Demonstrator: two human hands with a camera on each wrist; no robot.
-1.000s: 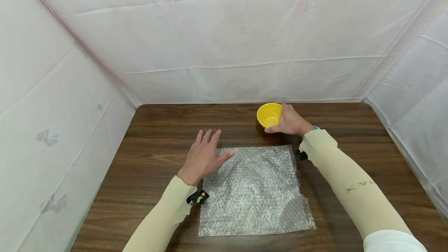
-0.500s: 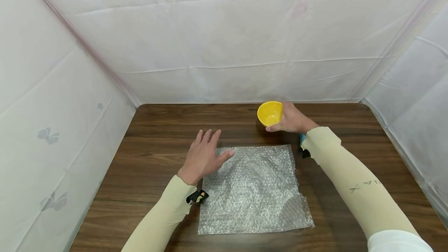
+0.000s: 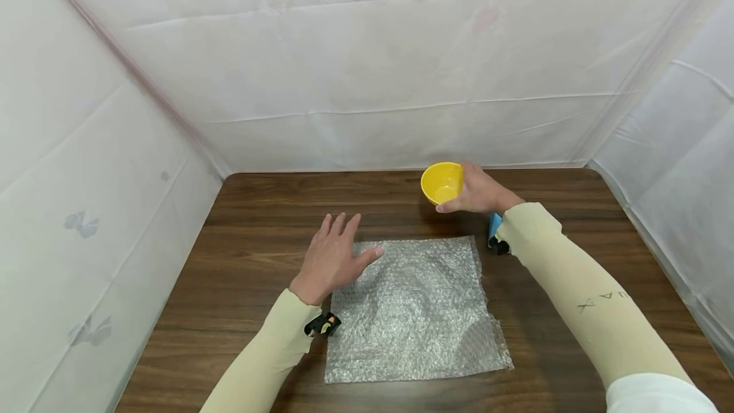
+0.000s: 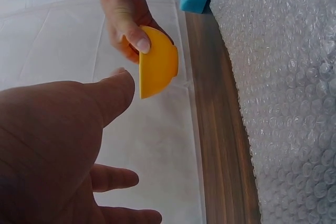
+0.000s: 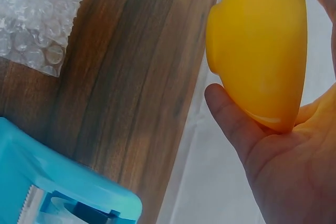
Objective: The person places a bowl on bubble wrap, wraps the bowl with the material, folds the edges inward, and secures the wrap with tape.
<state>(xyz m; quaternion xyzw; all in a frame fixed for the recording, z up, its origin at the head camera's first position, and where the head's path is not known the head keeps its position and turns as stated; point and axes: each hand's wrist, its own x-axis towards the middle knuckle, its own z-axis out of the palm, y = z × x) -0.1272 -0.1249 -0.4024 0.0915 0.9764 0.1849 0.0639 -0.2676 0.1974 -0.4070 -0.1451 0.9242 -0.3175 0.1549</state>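
My right hand grips a yellow bowl by its right side, near the back of the table. In the left wrist view the bowl is raised off the wood, with the thumb along its wall. Seen from the right wrist, fingers curl round the rim of the bowl. My left hand holds nothing; its fingers are spread over the back left corner of a sheet of bubble wrap. That sheet lies flat on the table, and the left hand hides part of its edge.
A blue tape dispenser with a toothed cutting edge stands right of the bubble wrap, mostly hidden by the right sleeve in the head view. White sheeting walls the dark wooden table at the back and both sides.
My right hand has lifted the bowl a little, up and toward the back. More of the blue dispenser shows beside the sleeve. The left hand has stayed almost still.
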